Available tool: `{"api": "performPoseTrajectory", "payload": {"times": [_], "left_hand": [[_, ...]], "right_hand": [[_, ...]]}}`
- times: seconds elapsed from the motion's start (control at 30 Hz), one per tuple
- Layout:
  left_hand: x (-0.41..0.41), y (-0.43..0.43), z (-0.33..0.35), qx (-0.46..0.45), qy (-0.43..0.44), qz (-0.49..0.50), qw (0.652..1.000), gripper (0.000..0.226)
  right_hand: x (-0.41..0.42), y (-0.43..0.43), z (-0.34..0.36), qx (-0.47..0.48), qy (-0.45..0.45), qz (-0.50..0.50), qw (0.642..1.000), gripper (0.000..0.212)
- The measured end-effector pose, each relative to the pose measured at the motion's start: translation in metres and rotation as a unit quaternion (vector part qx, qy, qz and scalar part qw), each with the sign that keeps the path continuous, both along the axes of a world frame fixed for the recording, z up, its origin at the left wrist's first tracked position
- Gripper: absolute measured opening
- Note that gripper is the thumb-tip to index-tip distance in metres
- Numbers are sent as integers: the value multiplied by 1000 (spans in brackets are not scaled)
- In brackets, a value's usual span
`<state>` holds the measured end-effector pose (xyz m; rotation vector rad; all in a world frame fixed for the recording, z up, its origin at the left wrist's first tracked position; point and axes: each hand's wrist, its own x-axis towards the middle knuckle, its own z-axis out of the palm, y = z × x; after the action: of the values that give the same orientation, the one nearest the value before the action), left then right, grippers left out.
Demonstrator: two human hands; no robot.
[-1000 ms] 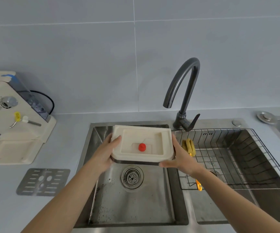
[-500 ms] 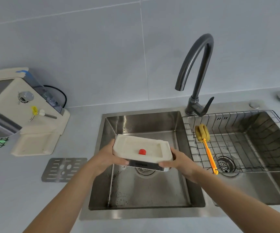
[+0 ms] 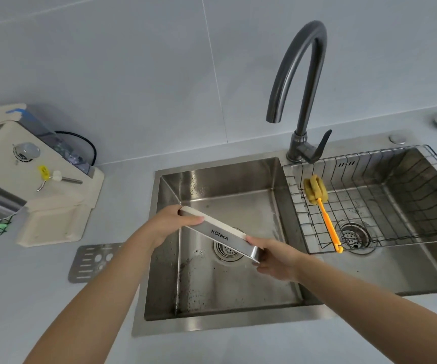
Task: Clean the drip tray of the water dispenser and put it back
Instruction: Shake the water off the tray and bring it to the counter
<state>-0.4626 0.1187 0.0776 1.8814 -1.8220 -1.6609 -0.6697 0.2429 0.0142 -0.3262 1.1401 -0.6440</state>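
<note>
- Drip tray (image 3: 218, 232): held in the air over the left sink basin (image 3: 238, 285), tilted steeply so its silver front face, marked "KONKA", faces the camera. Its interior is turned away and cannot be seen.
- Left hand (image 3: 167, 224): grips the tray's upper left end, thumb laid along the front edge, remaining fingers hidden behind the tray.
- Right hand (image 3: 275, 261): grips the tray's lower right end, fingers curled under and around the corner.
- Left sink basin: directly below both hands. Holds a round drain strainer (image 3: 226, 249), partly hidden behind the tray; dark specks on the floor and left wall.
- Right sink basin (image 3: 409, 271): to the right of the right hand's fingers. A wire basket (image 3: 396, 206) sits in it.
- Wire basket: contains a brush (image 3: 322, 208) with a yellow sponge head and orange handle, leaning along the basket's left side, just beyond the right hand.
- Faucet (image 3: 301, 88): stands behind the divide between the basins, above and beyond the right hand.
- Water dispenser (image 3: 28, 174): on the counter, well left of the left hand's fingers.
- Perforated metal grate (image 3: 94, 261): flat on the counter, left of the left forearm, in front of the dispenser.
</note>
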Motion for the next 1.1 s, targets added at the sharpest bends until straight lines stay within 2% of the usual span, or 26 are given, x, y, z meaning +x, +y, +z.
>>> {"api": "performPoseTrajectory", "payload": {"times": [0.07,0.13,0.33,0.47,0.57,0.63,0.8,0.9,1.0,1.03,1.1], "left_hand": [[-5,-6,0,14,-8,-7,1000,43],[-8,-11,0,34,-20,-11,999,40],[-14,-16,0,75,-22,-14,997,54],[-21,-27,14,23,-11,-13,1000,63],[-25,-33,19,-15,12,7,1000,62],[-25,-24,11,-8,31,14,999,59],[-22,18,-20,122,33,56,990,94],[-23,7,-15,89,50,68,993,79],[-22,-9,-2,14,53,75,996,37],[-22,-9,-3,8,46,75,996,31],[-19,2,-16,46,5,70,997,44]], "right_hand": [[2,-1,0,17,-8,6,1000,61],[3,-2,-1,37,-14,10,999,63],[-2,-8,-1,53,-3,15,999,70],[-11,-22,16,5,11,-17,1000,53],[-22,-34,17,-41,89,-53,994,59],[-25,-34,12,-46,161,-36,985,59],[-20,-16,-3,38,233,48,971,69],[-23,-25,5,3,267,45,963,65],[-23,-38,15,-46,274,-22,960,52],[-21,-38,14,-45,277,-23,960,52],[-15,-30,4,1,268,23,963,54]]}}
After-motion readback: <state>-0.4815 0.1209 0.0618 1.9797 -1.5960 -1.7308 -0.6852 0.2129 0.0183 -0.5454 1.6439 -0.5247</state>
